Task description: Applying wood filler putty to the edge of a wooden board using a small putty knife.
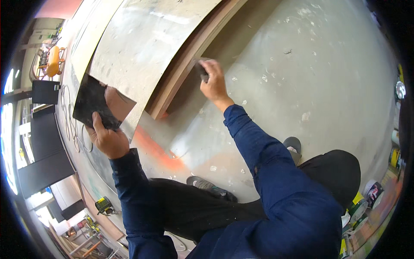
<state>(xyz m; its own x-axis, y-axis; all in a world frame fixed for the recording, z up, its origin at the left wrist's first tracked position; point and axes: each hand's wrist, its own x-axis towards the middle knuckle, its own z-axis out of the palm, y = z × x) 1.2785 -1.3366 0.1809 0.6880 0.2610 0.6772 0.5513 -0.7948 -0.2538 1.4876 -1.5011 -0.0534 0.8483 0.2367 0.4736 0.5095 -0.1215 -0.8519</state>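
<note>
My left hand [109, 140] pinches a torn sheet of sandpaper [92, 101], black on most of its face, with a pinkish-brown patch at one corner. The sheet is held over the near end of a flat pale board [142, 43]. My right hand [214, 82] is closed around a small dark pad [201, 71], which may be a folded piece of sandpaper. That hand is beside the long wooden edge piece [189, 64] along the board's right side. Whether the pad touches the wood I cannot tell.
Orange-red paint marks the grey floor [157, 151] below the board's near end. Paint cans [358, 207] line the lower right, and another can [103, 205] stands at lower left. A cable [71, 125] loops at left, near an orange machine [54, 61] and black panels [45, 138].
</note>
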